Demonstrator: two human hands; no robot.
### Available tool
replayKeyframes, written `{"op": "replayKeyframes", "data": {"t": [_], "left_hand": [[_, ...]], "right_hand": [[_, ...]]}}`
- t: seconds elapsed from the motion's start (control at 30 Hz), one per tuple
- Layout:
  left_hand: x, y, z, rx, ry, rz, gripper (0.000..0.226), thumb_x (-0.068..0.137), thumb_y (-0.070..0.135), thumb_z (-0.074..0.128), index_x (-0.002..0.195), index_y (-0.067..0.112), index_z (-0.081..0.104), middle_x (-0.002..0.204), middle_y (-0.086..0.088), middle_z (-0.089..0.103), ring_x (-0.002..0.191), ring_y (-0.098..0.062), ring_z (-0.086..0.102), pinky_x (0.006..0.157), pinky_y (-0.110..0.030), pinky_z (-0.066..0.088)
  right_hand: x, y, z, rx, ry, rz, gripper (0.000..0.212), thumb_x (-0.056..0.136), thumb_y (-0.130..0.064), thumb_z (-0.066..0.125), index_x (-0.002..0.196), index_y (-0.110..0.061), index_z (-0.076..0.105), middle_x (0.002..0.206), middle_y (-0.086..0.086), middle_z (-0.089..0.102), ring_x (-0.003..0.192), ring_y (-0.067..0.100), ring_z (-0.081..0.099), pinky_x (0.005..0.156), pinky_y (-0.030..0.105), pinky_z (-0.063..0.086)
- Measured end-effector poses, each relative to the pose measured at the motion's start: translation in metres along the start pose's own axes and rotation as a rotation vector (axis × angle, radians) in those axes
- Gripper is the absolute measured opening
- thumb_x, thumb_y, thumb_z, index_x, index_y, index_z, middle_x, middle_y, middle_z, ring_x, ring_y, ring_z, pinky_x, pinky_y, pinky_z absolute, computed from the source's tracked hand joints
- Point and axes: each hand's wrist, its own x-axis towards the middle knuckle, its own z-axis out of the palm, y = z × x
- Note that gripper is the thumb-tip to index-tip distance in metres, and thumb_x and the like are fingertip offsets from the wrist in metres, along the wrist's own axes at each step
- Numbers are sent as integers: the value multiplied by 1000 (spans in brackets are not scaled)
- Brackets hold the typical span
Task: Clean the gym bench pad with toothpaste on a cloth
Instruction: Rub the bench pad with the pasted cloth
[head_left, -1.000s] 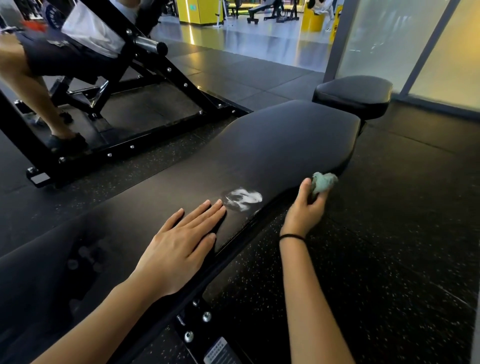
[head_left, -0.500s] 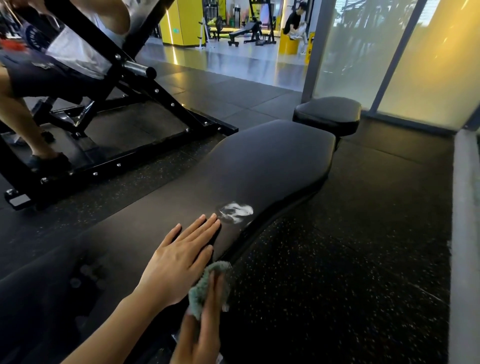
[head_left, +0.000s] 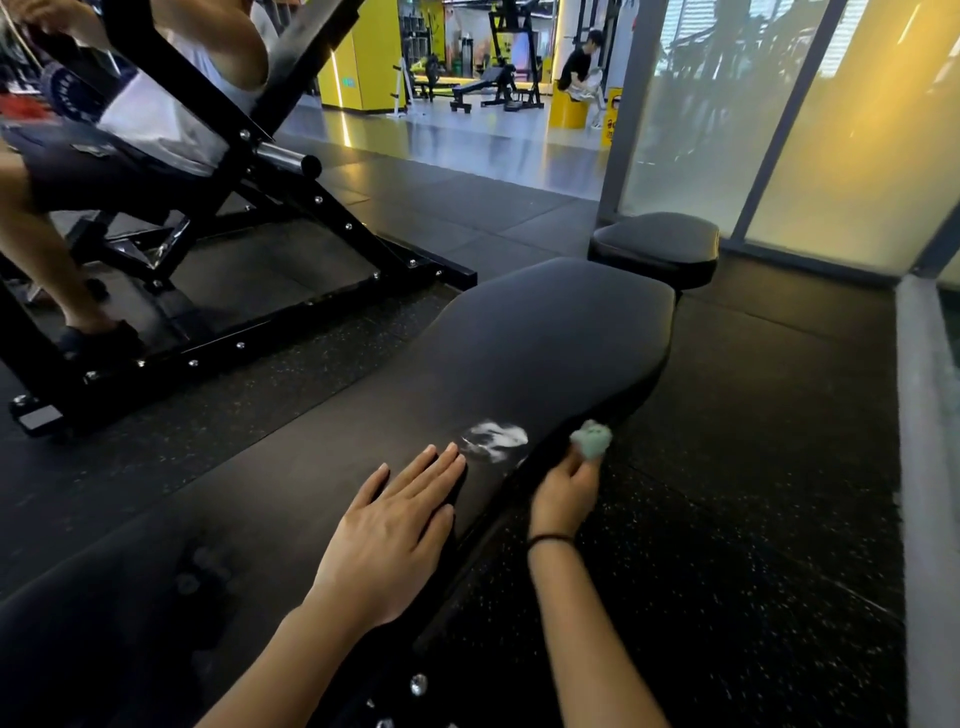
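The left hand (head_left: 387, 525) lay flat, fingers straight, on the black bench pad (head_left: 545, 338), its fingertips just short of a white toothpaste smear (head_left: 493, 439) near the pad's right edge, while the right hand (head_left: 563, 491) pinched a bunched green cloth (head_left: 591, 439) at that edge, just beside the smear.

The pad (head_left: 519, 353) is black, its toothpaste smear (head_left: 493, 439) white. The cloth (head_left: 591, 439) is pale green. The floor (head_left: 727, 571) is black, speckled white. At eleven o'clock a wall (head_left: 348, 67) is yellow.
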Motion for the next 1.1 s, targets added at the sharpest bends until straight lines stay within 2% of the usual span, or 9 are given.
{"op": "replayKeyframes", "data": {"t": [0.1, 0.2, 0.3, 0.37, 0.5, 0.57, 0.7, 0.87, 1.1], "left_hand": [[0, -1, -1, 8, 2, 3, 66, 82, 55, -5, 147, 47, 7, 150, 35, -4, 135, 17, -16, 115, -21, -10], [0, 0, 0, 10, 3, -1, 68, 80, 56, -6, 147, 47, 6, 150, 34, -5, 135, 16, -16, 115, -21, -10], [1, 1, 0, 6, 5, -4, 70, 79, 56, -6, 147, 46, 7, 149, 33, -6, 136, 15, -16, 113, -20, -12], [1, 1, 0, 31, 1, 1, 71, 77, 56, -8, 147, 46, 5, 148, 33, -9, 134, 16, -18, 112, -20, -13], [1, -1, 0, 21, -10, 8, 72, 77, 57, -7, 147, 45, 6, 150, 32, -6, 134, 16, -19, 113, -20, -12], [0, -1, -3, 7, -13, 12, 70, 78, 58, -8, 146, 46, 1, 150, 32, -10, 133, 17, -21, 114, -20, -11], [-1, -1, -7, -67, 17, -1, 66, 79, 62, -2, 143, 45, -4, 149, 33, -11, 134, 18, -18, 113, -14, -8], [11, 3, -7, -39, 42, -30, 67, 80, 63, 3, 144, 44, 0, 150, 32, -11, 135, 16, -18, 115, -22, -7], [67, 7, 5, 7, 11, -113, 77, 72, 77, -1, 142, 45, -7, 151, 30, -13, 133, 17, -21, 117, -25, -8]], "right_hand": [[23, -21, -2, 37, 2, 109, 42, 100, -15, 41, 140, -2, 42, 141, 16, 49, 128, 29, 48, 106, 27, 34], [-11, -22, -11, 128, -102, 13, 44, 100, -5, 37, 145, -3, 34, 149, 9, 37, 137, 18, 36, 98, -4, 22], [-69, -22, -30, 132, -230, -41, 47, 100, -5, 35, 147, -7, 28, 151, -3, 27, 137, 4, 26, 95, -9, 16], [-97, -17, -41, 137, -300, 0, 47, 101, -6, 35, 147, -9, 29, 149, -3, 32, 133, 2, 31, 97, -6, 21], [-105, -22, -49, 294, -304, 173, 42, 102, -10, 35, 143, -13, 38, 146, 1, 42, 133, 11, 41, 113, 27, 29], [-96, -33, -50, 344, -246, 206, 40, 102, -13, 34, 142, -16, 40, 143, 1, 46, 131, 14, 44, 113, 34, 32], [-69, -39, -47, 376, -184, 72, 43, 103, -16, 34, 146, -17, 32, 150, -1, 37, 136, 10, 37, 113, 28, 29], [-53, -24, -20, 201, -327, -219, 59, 89, -48, 29, 144, -34, 12, 156, -14, 2, 141, -12, 1, 114, 10, 5], [17, -6, 6, 241, -158, -264, 52, 96, -39, 25, 146, -29, 12, 156, -12, -1, 147, 9, 3, 120, 36, 10]]}}
